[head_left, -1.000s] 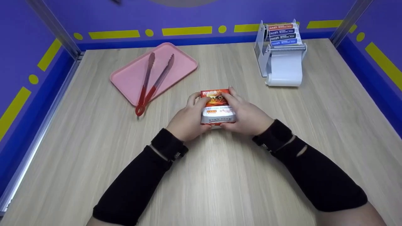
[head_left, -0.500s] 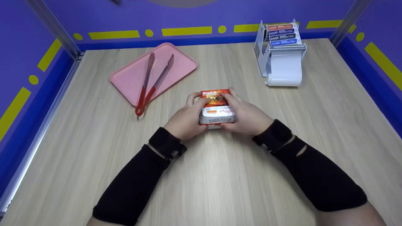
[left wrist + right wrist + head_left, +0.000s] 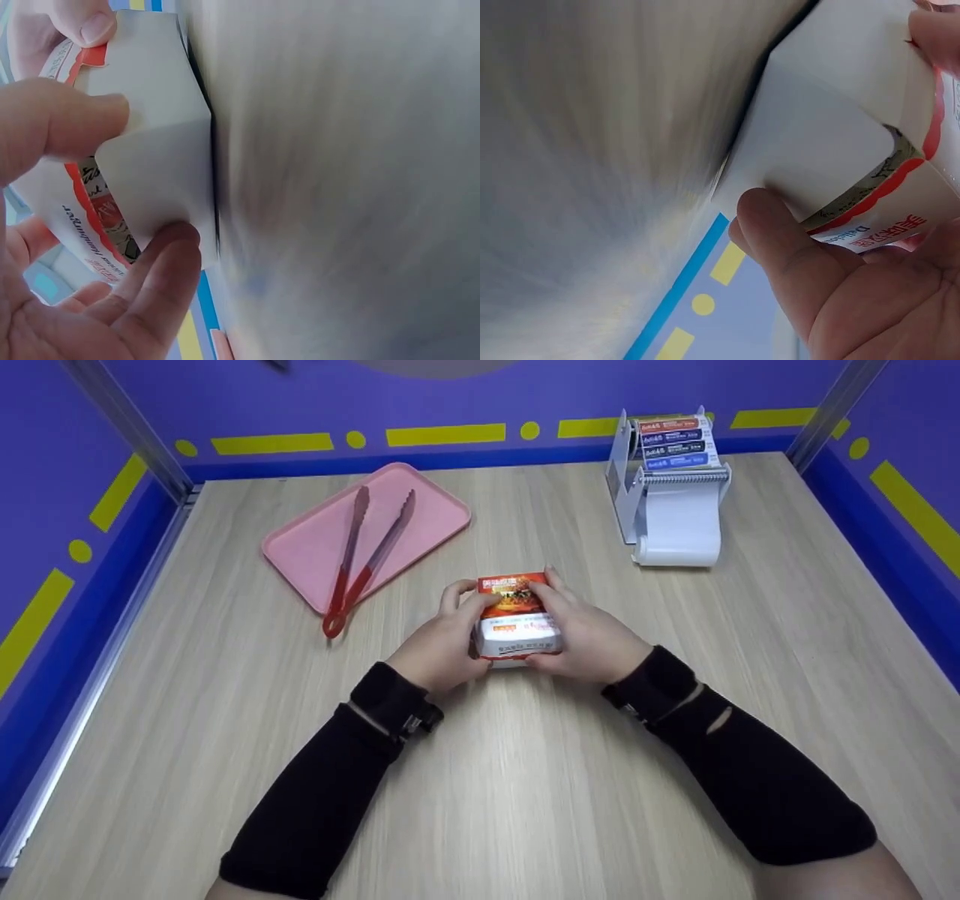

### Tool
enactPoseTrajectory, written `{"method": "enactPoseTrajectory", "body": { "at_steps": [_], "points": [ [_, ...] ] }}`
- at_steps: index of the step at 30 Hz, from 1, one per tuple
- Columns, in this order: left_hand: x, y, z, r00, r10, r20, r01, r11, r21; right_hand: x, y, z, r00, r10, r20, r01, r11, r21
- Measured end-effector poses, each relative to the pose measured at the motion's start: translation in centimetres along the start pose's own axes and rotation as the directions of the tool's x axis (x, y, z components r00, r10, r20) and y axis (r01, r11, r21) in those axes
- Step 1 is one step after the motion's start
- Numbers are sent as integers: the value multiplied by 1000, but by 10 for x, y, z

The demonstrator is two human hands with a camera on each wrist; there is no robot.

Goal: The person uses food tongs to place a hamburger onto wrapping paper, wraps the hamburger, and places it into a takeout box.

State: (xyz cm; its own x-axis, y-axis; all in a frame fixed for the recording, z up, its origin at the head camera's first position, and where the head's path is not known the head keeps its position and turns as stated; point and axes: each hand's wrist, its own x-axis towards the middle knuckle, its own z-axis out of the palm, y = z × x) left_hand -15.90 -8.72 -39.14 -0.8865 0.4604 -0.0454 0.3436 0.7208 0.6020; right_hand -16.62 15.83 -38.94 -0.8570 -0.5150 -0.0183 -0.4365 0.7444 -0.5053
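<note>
A hamburger box (image 3: 517, 631), red and white with a burger picture on its lid, sits on the table between both hands. My left hand (image 3: 442, 643) grips its left side, thumb at the front and a finger over the lid. On the right side, my right hand (image 3: 598, 639) holds it the same way. In the left wrist view, printed wrapping paper (image 3: 105, 206) shows in the gap between the red-edged lid and the white base (image 3: 157, 180). The right wrist view shows a similar gap above the base (image 3: 817, 135), beside a fingertip (image 3: 761, 214).
Red-handled tongs (image 3: 346, 574) lie spread across a pink tray (image 3: 300, 551) at the back left. At the back right stands a white label dispenser (image 3: 626, 487) with several label rolls and a white strip hanging down. Purple walls (image 3: 480, 394) enclose the table (image 3: 480, 810).
My left hand has shifted slightly left along the box's side. The box's front left edge has moved slightly left too. My right hand stays almost still.
</note>
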Motion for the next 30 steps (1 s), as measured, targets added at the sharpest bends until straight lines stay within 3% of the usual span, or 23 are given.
{"method": "enactPoseTrajectory", "body": {
  "at_steps": [10, 16, 21, 30],
  "points": [
    [0, 5, 3, 998, 54, -16, -52, 992, 114, -2, 1, 3, 1000, 1, 28, 0, 1000, -30],
    [-1, 9, 4, 997, 79, 22, -82, 978, 190, -3, 1, 2, 999, 20, 46, -18, 999, -44],
    [-1, 12, 4, 997, 60, 40, -67, 977, 200, -3, -1, 1, 999, 33, 34, -32, 999, -37],
    [0, 17, 8, 1000, 21, -10, -19, 977, 211, -1, -4, 3, 998, 66, 2, -66, 998, 15]
  ]
}}
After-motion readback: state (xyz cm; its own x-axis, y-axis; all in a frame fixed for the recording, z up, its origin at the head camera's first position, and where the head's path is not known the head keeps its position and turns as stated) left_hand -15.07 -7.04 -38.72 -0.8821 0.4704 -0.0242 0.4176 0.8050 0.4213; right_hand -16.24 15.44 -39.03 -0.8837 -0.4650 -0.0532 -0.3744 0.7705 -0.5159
